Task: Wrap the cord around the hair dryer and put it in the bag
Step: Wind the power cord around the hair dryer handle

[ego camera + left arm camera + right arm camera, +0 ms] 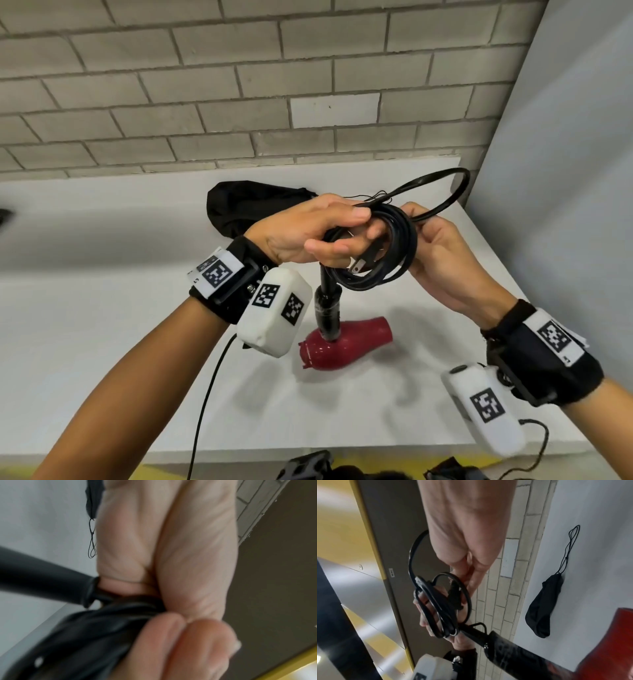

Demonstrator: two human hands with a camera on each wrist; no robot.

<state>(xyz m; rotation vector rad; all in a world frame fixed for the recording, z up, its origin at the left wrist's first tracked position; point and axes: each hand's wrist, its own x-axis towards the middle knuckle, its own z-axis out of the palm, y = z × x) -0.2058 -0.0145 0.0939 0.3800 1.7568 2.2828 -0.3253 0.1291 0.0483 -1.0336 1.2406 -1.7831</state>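
A red hair dryer hangs above the white table, its black handle pointing up toward my hands. The black cord is gathered in several loops, and my left hand grips that coil where it meets the handle, with the plug dangling inside it. My right hand pinches the last loose loop, which arcs up and to the right. In the right wrist view the coil sits over the left fingers beside the handle. The black drawstring bag lies flat behind my left hand.
The white table ends at a front edge near me and a right edge by a grey panel. A brick wall stands behind. The bag's drawstring trails off it. Dark items lie below the table's front edge.
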